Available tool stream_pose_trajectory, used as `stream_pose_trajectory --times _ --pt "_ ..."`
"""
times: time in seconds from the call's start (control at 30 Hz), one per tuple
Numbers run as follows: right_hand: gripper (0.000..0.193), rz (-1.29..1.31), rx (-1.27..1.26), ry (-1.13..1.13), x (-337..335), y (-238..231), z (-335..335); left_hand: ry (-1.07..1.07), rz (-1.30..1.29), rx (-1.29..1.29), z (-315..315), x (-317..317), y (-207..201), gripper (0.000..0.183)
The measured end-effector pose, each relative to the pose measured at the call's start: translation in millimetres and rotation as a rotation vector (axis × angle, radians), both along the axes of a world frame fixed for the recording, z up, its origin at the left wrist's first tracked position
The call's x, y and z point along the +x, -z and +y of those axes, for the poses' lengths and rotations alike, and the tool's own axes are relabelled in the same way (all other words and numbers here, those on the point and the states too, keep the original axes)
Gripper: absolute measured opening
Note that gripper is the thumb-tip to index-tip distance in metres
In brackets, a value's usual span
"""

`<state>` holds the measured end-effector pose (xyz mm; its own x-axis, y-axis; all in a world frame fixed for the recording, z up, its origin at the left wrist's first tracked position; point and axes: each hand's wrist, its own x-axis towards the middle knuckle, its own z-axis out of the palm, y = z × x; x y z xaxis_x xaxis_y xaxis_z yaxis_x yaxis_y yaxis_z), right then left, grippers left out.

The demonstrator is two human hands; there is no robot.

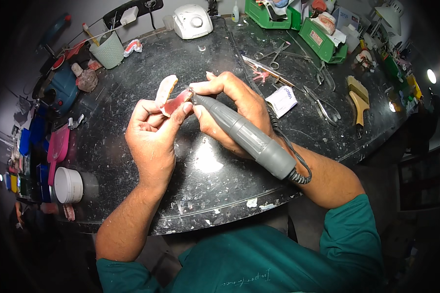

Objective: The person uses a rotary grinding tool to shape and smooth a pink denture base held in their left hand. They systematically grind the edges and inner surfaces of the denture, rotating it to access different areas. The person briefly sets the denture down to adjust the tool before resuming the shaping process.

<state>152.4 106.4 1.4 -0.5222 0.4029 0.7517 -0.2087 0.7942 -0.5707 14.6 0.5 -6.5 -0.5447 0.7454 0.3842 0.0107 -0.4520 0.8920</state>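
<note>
Pinched between the thumb and fingers of my left hand (154,124) is a pink denture (173,102), with a pale row of teeth along its upper left edge. My right hand (237,105) wraps round a grey rotary handpiece (239,129), whose cable coils off its rear end beside my wrist. The handpiece's tip meets the right edge of the denture, close to my left thumb. Fingers and glare hide the bur itself, so I cannot tell its shape. Both hands are raised over the middle of the black worktop (181,190).
A white control box (193,22) stands at the back, left of green bins (322,39). Scissors (276,56), pliers (322,105), folded paper (281,101) and a brush (359,100) lie to the right. On the left are a woven cup (107,50), a pink dustpan (58,146) and a white tub (68,185).
</note>
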Motion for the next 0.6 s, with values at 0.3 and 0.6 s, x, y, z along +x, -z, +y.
stream_pose_trajectory --times 0.3,0.6 --pt "0.027 -0.009 -0.002 -0.063 2.2 -0.3 0.7 0.009 0.017 0.0 -0.6 -5.7 6.3 0.02" --pt "0.029 0.077 0.073 -0.016 -1.5 2.4 -0.6 0.011 0.064 0.021 -1.4 -4.3 6.9 0.027"
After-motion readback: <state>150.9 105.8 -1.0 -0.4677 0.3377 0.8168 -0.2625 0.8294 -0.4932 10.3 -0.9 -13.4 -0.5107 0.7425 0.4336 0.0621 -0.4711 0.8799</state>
